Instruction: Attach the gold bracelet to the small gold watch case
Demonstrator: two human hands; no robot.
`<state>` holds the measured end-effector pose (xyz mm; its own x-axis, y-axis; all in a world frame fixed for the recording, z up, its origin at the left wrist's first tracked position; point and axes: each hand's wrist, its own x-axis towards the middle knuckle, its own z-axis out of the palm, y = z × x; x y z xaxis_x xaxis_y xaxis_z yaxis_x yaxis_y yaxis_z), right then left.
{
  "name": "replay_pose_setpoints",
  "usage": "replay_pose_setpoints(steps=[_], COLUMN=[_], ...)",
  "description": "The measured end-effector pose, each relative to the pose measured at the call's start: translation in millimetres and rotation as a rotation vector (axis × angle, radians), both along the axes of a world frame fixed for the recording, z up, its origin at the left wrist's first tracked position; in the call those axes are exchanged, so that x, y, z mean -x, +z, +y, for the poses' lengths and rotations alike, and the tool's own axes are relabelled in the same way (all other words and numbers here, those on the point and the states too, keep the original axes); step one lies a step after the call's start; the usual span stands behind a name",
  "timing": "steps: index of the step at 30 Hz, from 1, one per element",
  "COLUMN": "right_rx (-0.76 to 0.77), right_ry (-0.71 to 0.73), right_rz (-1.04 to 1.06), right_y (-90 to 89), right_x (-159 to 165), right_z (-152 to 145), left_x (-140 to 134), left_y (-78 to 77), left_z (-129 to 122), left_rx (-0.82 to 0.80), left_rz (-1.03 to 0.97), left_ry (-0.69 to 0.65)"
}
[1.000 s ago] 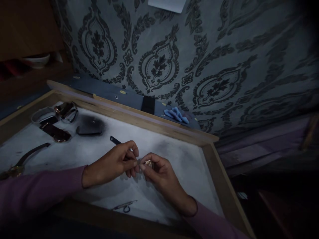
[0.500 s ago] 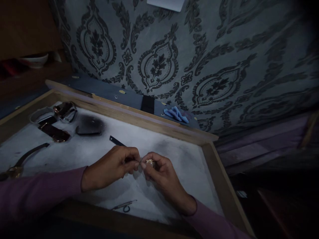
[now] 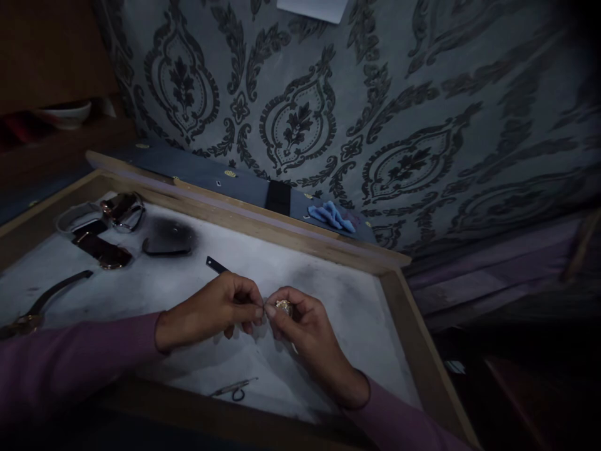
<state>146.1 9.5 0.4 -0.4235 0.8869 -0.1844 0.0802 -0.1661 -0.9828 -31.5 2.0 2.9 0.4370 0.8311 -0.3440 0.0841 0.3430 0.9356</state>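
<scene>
Between the thumb and fingers of my right hand is a small round gold-coloured watch, partly covered by the fingertips. My left hand is closed in a pinch right beside it. Whatever lies in that pinch is too small and dark to make out. The fingertips of both hands almost meet at the watch's left side. A dark flat strip with a hole in its end lies just behind my left hand. Nearer to me, a thin pointed tool rests on the white surface beside a small dark ring.
A raised wooden rim surrounds the white work surface. At the left lie several strapped watches, a dark rounded object and another watch near my sleeve. Behind the rim are a blue cloth and a black item.
My left hand has shifted slightly, its knuckles a little higher and its lower fingers more spread. The right hand keeps the watch in nearly the same place.
</scene>
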Motion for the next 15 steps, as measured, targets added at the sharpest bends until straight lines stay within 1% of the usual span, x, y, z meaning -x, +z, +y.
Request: replay_pose_setpoints(steps=[3, 5, 9, 12, 15], right_rx=[0.019, 0.074, 0.207, 0.248, 0.302], right_ry=[0.005, 0.026, 0.076, 0.072, 0.033], right_rz=[0.010, 0.049, 0.233, 0.338, 0.370], right_y=[-2.2, -3.5, -0.3, 5.4, 7.6], right_x=[-0.8, -2.0, -5.0, -6.4, -6.4], right_z=[0.7, 1.1, 0.5, -1.4, -2.1], left_x=[0.1, 1.5, 7.3, 10.9, 10.9], left_y=[2.4, 5.4, 13.9, 18.5, 18.8], left_z=[0.1, 0.5, 3.2, 5.1, 4.6], left_rx=[0.007, -0.010, -0.104, -0.171, -0.160], left_rz=[-0.012, 0.015, 0.097, 0.116, 0.097], left_ry=[0.008, 0.002, 0.027, 0.022, -0.001])
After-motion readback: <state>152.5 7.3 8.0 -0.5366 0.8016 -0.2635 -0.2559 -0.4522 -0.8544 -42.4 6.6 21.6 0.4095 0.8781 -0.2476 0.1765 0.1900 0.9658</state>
